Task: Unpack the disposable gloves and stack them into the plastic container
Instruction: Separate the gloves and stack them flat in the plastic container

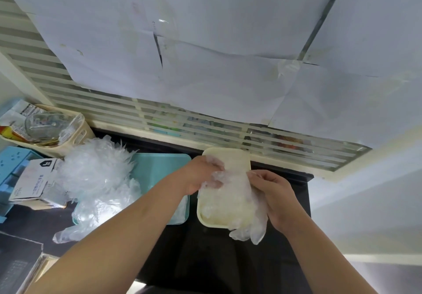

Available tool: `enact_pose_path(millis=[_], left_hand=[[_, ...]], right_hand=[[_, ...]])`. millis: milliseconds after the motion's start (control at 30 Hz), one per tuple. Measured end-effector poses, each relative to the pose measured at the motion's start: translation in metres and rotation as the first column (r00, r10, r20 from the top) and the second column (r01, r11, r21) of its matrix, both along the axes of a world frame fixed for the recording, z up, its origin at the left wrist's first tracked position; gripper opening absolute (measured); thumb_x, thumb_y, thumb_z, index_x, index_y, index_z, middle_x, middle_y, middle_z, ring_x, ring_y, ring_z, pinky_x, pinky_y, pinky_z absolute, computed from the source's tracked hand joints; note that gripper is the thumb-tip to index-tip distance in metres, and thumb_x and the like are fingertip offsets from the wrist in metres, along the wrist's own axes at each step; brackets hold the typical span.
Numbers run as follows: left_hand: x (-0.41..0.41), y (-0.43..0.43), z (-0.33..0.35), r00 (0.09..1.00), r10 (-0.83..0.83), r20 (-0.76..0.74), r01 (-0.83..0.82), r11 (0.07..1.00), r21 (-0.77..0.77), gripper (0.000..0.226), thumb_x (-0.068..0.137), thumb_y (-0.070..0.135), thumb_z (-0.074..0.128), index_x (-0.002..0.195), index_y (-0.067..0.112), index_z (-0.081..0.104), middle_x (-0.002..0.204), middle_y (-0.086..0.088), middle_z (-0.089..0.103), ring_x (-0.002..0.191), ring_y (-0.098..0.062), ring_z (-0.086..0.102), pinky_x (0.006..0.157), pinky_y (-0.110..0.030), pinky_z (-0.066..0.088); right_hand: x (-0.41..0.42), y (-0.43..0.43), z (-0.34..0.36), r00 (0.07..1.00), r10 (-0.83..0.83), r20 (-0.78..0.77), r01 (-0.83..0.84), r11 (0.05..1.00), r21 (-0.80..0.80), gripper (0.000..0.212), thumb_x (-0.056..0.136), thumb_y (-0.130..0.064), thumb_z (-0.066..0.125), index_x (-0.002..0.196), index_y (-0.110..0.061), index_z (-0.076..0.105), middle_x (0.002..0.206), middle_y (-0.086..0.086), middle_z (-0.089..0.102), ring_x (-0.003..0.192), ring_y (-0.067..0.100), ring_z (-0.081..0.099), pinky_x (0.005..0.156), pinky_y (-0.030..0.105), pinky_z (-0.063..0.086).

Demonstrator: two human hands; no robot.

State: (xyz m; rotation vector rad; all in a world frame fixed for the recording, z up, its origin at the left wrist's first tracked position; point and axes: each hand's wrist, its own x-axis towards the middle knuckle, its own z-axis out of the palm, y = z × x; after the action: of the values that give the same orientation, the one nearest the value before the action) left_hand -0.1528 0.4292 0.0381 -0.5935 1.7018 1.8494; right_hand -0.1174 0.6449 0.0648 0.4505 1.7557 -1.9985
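The glove (249,225) in hand lies across the cream container (226,151), right of the frame's centre. Its finger end spills over the lower right rim onto the dark table (205,259). Under it the container already holds a layer of clear gloves.

The left hand (203,175) is at the container's left rim, fingers bent into the film and gripping it. The right hand (274,193) is at the right rim, fingers curled and pinching the same glove's edge. Exactly how much film each hand has gathered is hard to tell, since the plastic is see-through.

This looks like the stacking step: one glove being spread and laid on those already in. The next move probably calls for tucking the overhanging end inside the rim and flattening it. Then a hand must reach left for another.

The loose pile (98,170) sits at the left of the frame, partly on a teal tray (159,168) just beside the container, with one glove trailing toward the lower left. Further left is an opened cardboard box (34,182), and above it in the upper left a beige basket (75,131) of odds and ends. A good many gloves are left, so the task seems far from done.
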Motion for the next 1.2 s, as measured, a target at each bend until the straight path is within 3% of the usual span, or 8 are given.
enact_pose_path(millis=[233,367,467,633,733,967,1133,1200], left_hand=[[-0.01,0.023,-0.039,0.993,-0.003,-0.116,-0.058,0.854,-0.517,0.011,0.09,0.005,0.067,0.096,0.013,0.065,0.091,0.0,0.064,0.089,-0.022,0.065,0.067,-0.022,0.053],[-0.009,0.012,-0.041,0.945,-0.104,-0.31,-0.088,0.831,-0.549,0.043,0.085,-0.006,0.074,0.117,0.017,0.058,0.109,-0.004,0.057,0.097,-0.016,0.054,0.083,-0.023,0.049],[-0.008,0.001,-0.035,0.922,0.199,-0.332,-0.333,0.845,-0.419,0.022,0.092,-0.005,0.059,0.094,0.016,0.064,0.096,-0.003,0.06,0.088,-0.023,0.062,0.077,-0.029,0.058],[0.012,-0.034,-0.025,0.878,0.235,-0.417,-0.431,0.766,-0.477,0.01,0.098,0.028,0.064,0.098,0.025,0.074,0.093,0.01,0.072,0.092,-0.013,0.068,0.081,-0.024,0.052],[0.018,-0.034,-0.024,0.926,0.06,-0.373,-0.259,0.82,-0.511,0.022,0.089,0.047,0.076,0.102,0.029,0.072,0.09,0.013,0.07,0.082,-0.005,0.065,0.069,-0.013,0.047],[0.035,-0.013,-0.045,0.925,-0.336,-0.179,0.072,0.616,-0.784,0.022,0.087,0.02,0.068,0.109,0.024,0.067,0.085,0.009,0.064,0.078,-0.009,0.063,0.079,-0.028,0.058],[0.039,-0.002,-0.05,0.927,-0.336,-0.167,0.061,0.574,-0.817,0.01,0.091,0.025,0.062,0.093,0.019,0.07,0.087,0.007,0.069,0.081,-0.012,0.064,0.078,-0.028,0.059],[0.038,-0.002,-0.051,0.933,-0.309,-0.186,0.039,0.599,-0.8,0.01,0.09,0.024,0.063,0.09,0.018,0.07,0.085,0.006,0.069,0.08,-0.012,0.065,0.074,-0.028,0.057]], right_hand=[[-0.009,0.009,-0.01,0.999,-0.03,0.038,0.024,0.989,0.148,0.015,0.101,-0.01,0.069,0.11,0.0,0.062,0.089,0.004,0.081,0.083,0.029,0.079,0.084,0.051,0.065],[-0.026,-0.007,-0.02,0.997,-0.078,0.011,0.073,0.969,0.235,0.016,0.104,-0.017,0.066,0.111,-0.004,0.059,0.096,0.004,0.081,0.083,0.027,0.08,0.08,0.049,0.067],[-0.038,-0.021,-0.03,0.997,-0.081,-0.005,0.079,0.956,0.281,0.013,0.103,-0.016,0.067,0.106,-0.008,0.057,0.1,0.006,0.079,0.085,0.027,0.079,0.076,0.044,0.066],[-0.057,-0.039,-0.048,0.999,-0.025,-0.02,0.031,0.925,0.379,0.013,0.101,-0.016,0.067,0.101,-0.014,0.055,0.1,0.006,0.077,0.087,0.026,0.077,0.07,0.038,0.062],[-0.065,-0.045,-0.056,0.999,0.004,0.045,-0.021,0.93,0.368,0.015,0.099,-0.017,0.072,0.105,-0.015,0.058,0.101,0.008,0.077,0.088,0.028,0.078,0.077,0.045,0.066],[-0.064,-0.042,-0.055,0.992,-0.077,-0.1,0.113,0.896,0.429,0.031,0.099,-0.022,0.073,0.125,-0.02,0.057,0.117,0.006,0.068,0.097,0.021,0.071,0.077,0.032,0.06],[-0.035,-0.042,-0.036,0.859,0.224,-0.459,0.183,0.705,0.686,0.043,0.103,-0.017,0.062,0.144,-0.026,0.051,0.153,-0.006,0.046,0.143,0.015,0.042,0.113,0.029,0.037],[-0.015,-0.049,-0.035,0.782,0.514,-0.352,0.006,0.558,0.83,0.047,0.105,-0.019,0.057,0.15,-0.031,0.049,0.168,-0.005,0.031,0.158,0.019,0.022,0.123,0.032,0.027]])
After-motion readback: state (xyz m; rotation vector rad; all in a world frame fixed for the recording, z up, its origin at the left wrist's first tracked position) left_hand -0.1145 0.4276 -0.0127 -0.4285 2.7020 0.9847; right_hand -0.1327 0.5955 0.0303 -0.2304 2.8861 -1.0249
